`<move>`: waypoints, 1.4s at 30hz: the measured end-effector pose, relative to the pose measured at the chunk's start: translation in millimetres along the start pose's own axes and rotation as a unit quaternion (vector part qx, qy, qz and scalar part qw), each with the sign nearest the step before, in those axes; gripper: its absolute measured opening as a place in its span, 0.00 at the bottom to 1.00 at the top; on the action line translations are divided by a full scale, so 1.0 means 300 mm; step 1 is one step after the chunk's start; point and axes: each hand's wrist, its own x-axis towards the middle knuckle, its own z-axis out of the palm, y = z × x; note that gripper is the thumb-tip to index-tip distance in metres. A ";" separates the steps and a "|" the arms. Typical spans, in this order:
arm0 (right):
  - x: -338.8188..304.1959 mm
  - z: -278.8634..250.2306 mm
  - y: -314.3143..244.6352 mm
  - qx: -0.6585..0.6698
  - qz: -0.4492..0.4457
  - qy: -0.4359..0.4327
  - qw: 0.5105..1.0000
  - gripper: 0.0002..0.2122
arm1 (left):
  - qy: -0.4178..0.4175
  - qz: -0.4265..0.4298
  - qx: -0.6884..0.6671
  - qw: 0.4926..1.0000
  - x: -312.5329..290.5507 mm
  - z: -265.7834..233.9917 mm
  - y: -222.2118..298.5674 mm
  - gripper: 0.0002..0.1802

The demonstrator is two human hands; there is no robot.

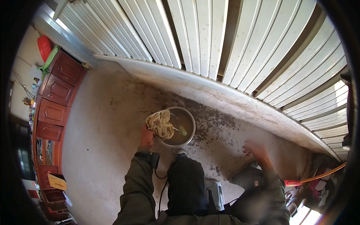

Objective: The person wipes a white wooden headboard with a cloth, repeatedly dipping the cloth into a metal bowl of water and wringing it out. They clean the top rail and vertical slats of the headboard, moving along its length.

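My left hand [146, 138] is closed on a bunched, wet-looking beige cloth [160, 123]. The cloth hangs over the left side of a round metal basin [194, 125] on the floor, and drops seem to fall from it. Murky brownish water [176, 139] fills the bottom of the basin. A small pale-green piece [182, 130] shows in that water; its kind cannot be made out. Off to the right, above my right shoe, my right hand [256, 150] has its fingers spread and holds nothing. It is slightly blurred and apart from the basin.
Wet spots [215, 129] mark the concrete floor around the basin. Beyond it runs a low ledge [210, 93] under white slatted panels [198, 33]. Red-brown cabinets [52, 110] line the left side. An orange-yellow hose or strap [324, 172] and clutter lie at the right.
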 end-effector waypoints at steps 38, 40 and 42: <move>-0.530 -0.283 0.132 0.225 -0.117 0.081 0.964 0.24 | -0.024 0.655 0.120 0.746 -0.523 1.802 1.381 0.30; -0.556 -0.280 0.076 0.235 -0.146 0.083 0.957 0.27 | -0.078 0.654 0.141 0.739 -0.562 1.859 1.305 0.30; -0.576 -0.281 -0.009 0.245 -0.176 0.093 0.949 0.31 | -0.123 0.637 0.148 0.746 -0.597 1.911 1.240 0.29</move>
